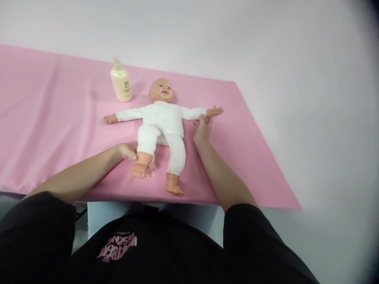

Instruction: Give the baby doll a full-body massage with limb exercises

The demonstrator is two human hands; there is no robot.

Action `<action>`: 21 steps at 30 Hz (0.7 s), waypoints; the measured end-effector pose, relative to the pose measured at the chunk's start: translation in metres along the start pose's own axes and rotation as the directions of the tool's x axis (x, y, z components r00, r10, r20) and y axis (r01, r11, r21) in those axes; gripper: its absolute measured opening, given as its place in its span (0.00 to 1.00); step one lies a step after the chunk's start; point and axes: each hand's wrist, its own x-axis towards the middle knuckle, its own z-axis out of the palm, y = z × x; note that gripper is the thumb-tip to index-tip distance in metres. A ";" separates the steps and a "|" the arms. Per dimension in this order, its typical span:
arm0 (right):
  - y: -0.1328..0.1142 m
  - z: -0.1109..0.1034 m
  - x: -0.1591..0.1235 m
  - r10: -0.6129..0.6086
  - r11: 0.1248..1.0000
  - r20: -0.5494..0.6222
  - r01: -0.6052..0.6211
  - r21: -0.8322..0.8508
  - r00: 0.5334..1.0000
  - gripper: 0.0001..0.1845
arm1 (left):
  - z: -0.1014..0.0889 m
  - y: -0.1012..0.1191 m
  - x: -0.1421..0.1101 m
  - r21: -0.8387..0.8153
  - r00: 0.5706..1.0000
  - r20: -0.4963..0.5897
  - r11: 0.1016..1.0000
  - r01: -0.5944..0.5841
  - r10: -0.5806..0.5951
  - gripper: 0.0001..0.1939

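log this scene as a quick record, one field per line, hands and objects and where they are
left hand: around the ankle of the doll, on the viewer's left
right hand: at the sleeve near the doll's wrist; grip unclear
left hand position: low, by the table's near edge
doll: on its back, arms spread, white body
bottle: pale yellow, upright, left of the doll's head
surface: pink cover
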 end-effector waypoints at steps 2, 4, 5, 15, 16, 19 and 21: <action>-0.005 0.004 -0.007 -0.119 0.991 0.051 0.122 -0.056 0.992 0.23 | -0.004 -0.007 0.003 -0.135 0.990 -0.037 0.981 -0.141 0.137 0.36; -0.009 0.008 -0.017 -0.226 0.965 0.134 0.240 -0.106 0.965 0.24 | -0.007 -0.007 0.005 -0.211 0.950 -0.238 0.944 -0.252 0.200 0.36; -0.011 0.010 -0.023 -0.265 0.947 0.182 0.291 -0.134 0.947 0.24 | -0.006 -0.006 0.007 -0.235 0.920 -0.346 0.932 -0.276 0.185 0.36; -0.016 0.013 -0.040 -0.317 0.562 0.748 0.751 -0.346 0.583 0.19 | -0.001 0.010 0.015 -0.396 0.763 -0.647 0.848 -0.352 0.015 0.30; -0.016 0.013 -0.039 -0.319 0.558 0.748 0.754 -0.348 0.582 0.19 | -0.001 0.009 0.015 -0.389 0.764 -0.645 0.853 -0.346 0.016 0.29; -0.016 0.014 -0.040 -0.330 0.602 0.719 0.723 -0.338 0.611 0.19 | 0.000 0.008 0.014 -0.349 0.778 -0.626 0.875 -0.337 0.050 0.29; -0.016 0.014 -0.043 -0.331 0.683 0.666 0.657 -0.320 0.669 0.19 | 0.000 0.006 0.013 -0.318 0.804 -0.589 0.892 -0.320 0.078 0.31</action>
